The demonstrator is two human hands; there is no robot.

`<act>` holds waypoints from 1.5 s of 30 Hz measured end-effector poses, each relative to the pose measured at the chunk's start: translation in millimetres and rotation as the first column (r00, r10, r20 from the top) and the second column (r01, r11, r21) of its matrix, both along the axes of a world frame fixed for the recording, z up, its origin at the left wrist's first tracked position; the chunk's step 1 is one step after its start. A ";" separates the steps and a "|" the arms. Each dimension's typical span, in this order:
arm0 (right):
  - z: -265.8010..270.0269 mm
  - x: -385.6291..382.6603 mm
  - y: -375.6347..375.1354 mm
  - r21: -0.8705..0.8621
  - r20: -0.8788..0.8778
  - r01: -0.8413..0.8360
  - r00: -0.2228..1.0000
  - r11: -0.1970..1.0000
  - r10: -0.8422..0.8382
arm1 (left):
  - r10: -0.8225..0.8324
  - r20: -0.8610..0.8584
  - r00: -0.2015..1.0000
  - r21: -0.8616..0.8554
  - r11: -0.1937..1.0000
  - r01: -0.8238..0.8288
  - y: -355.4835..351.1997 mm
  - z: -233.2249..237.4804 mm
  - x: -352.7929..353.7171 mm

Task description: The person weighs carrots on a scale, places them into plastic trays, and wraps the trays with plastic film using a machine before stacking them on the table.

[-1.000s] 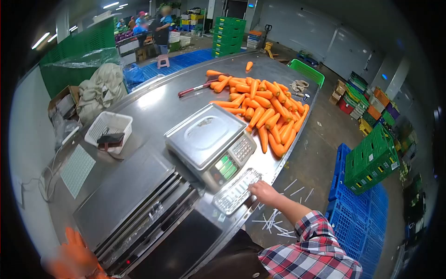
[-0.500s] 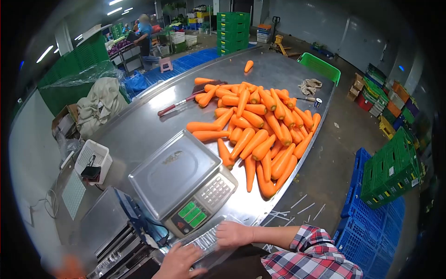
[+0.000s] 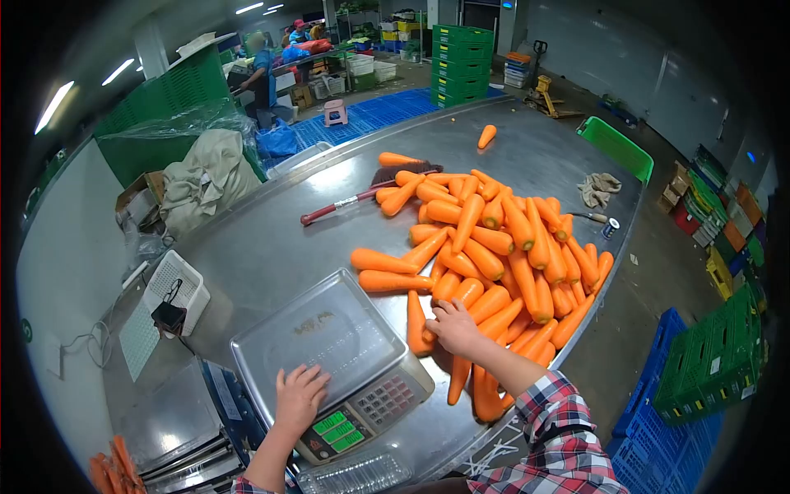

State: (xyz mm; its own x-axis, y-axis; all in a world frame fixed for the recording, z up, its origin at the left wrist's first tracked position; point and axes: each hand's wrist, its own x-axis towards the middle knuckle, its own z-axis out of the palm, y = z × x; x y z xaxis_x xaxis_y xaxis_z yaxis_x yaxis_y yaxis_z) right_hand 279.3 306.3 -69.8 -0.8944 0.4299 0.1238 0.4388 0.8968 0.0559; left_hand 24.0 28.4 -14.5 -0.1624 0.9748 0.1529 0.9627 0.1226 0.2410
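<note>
My left hand (image 3: 301, 401) lies with fingers spread over the near side of the weighing scale's metal plate (image 3: 284, 329). A faint, clear plastic piece seems to lie on that plate beside the fingers; its shape is hard to make out. At the near left edge of the heap of carrots (image 3: 494, 239), my right hand (image 3: 457, 329) reaches down with fingers apart, touching the carrots there. One carrot (image 3: 417, 323) lies just left of its fingertips. Below the scale's lit green display (image 3: 337, 432) rests a clear plastic tray (image 3: 355, 475).
A red-handled brush (image 3: 337, 207), a cloth glove (image 3: 599, 189) and a knife (image 3: 588, 216) lie around the heap. A white basket (image 3: 188, 288) stands left of the scale. Green crates (image 3: 712, 362) sit on a blue pallet at right. People work at the back.
Both hands have left the clear plastic by the near edge. My left hand has moved up onto the scale, my right hand forward to the carrots. The view has shifted too.
</note>
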 end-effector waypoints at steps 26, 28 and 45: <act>34.0 -64.2 -18.8 -0.296 -0.715 -0.011 0.666 0.955 -0.214 | 0.180 0.188 0.966 0.071 0.978 -0.196 1.5 14.1 -6.5; 57.5 -22.1 22.7 -0.046 -0.601 0.354 0.737 0.934 -0.309 | 0.170 0.214 0.962 0.088 0.977 -0.192 0.5 16.6 -8.7; 93.1 67.9 19.8 -0.556 -0.461 0.344 0.630 0.757 -0.625 | 0.245 0.347 0.905 -0.071 0.969 -0.236 -17.2 23.4 -21.2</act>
